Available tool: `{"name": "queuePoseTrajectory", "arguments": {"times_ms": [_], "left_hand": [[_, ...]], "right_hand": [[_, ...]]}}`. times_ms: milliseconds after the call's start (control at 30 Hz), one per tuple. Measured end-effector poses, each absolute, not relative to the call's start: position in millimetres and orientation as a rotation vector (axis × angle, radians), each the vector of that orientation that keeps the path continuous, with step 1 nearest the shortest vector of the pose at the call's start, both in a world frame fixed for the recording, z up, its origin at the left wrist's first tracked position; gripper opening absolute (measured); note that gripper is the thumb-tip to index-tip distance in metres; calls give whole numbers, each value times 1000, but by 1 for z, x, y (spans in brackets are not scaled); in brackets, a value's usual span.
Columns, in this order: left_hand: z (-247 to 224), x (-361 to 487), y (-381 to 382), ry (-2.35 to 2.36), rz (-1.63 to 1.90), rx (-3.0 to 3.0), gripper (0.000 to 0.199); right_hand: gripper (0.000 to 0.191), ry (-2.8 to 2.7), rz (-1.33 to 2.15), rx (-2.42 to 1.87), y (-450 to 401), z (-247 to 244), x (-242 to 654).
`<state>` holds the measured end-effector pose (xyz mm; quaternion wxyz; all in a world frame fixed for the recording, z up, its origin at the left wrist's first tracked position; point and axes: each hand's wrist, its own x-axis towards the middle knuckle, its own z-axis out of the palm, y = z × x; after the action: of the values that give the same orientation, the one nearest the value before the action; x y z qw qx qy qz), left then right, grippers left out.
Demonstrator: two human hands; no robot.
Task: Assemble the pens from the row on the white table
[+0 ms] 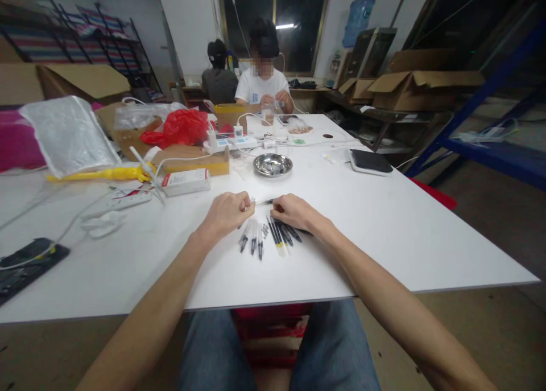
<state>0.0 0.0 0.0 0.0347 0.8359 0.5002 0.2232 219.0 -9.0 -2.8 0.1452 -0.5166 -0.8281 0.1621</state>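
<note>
My left hand [227, 213] is closed, its thumb and finger pinching what looks like a clear pen barrel, mostly hidden by the hand. My right hand [294, 211] pinches a thin pen refill [267, 201], dark with a yellowish end that points at the left fingertips. Below the left hand lie several clear pen barrels [253, 238] with black grips. Small grey pieces [265, 230] sit beside them. Under the right hand are several black refills [276, 231] with yellow ends and several black pen parts [292, 234], partly covered by the hand.
A shiny metal bowl [273, 165] with small items stands beyond my hands. Left are a white box [186, 181], a power strip [232, 144], cables and a red bag [183, 128]. A black tablet-like device [370, 161] lies right. A co-worker [263, 89] sits across the table.
</note>
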Motion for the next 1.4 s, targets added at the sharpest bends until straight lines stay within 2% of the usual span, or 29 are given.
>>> {"name": "queuePoseTrajectory", "arguments": {"times_ms": [233, 467, 767, 967, 1233, 1400], "left_hand": [[-5, 17, 11, 1224, 1359, 2587, 18], [-5, 31, 33, 1140, 1654, 2655, 13], [-16, 13, 27, 1265, 1594, 2591, 14], [-15, 20, 18, 1276, 1537, 2505, 11], [-17, 24, 13, 1288, 1456, 2487, 10], [-18, 22, 15, 1300, 1426, 2451, 10]], "right_hand": [[18, -2449, 440, -1534, -16, 4, 214], [20, -2475, 300, -1574, -17, 2, 212], [28, -2456, 288, -1640, -20, 7, 211], [23, -2460, 268, -1635, -19, 3, 210], [29, -2407, 166, -1739, -20, 0, 205], [30, -2416, 238, -1698, -21, 0, 204]]}}
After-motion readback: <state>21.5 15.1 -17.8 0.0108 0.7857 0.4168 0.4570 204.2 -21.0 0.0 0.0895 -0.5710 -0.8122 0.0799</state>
